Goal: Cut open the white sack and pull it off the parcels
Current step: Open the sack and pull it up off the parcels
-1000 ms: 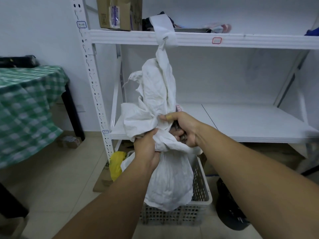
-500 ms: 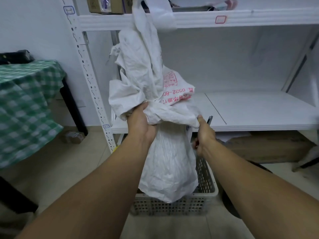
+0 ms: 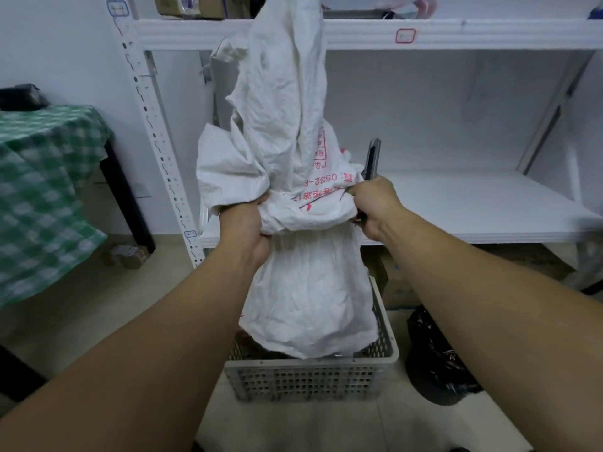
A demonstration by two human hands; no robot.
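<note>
The white woven sack with red print hangs over a grey perforated crate, its lower end reaching into the crate. Its upper part is bunched and stands up as high as the top shelf. My left hand grips the bunched cloth at the sack's middle on the left. My right hand pinches the same fold on the right and also holds a dark utility knife pointing up. Dark parcels show only as a sliver under the sack's lower edge.
A white metal shelf unit stands behind the crate, with boxes on its top shelf. A table with a green checked cloth is at the left. A black bag lies right of the crate, cardboard under the shelf.
My hands have moved apart along the sack's fold, and the sack has been lifted higher, up to the top shelf. The knife now shows above my right hand.
</note>
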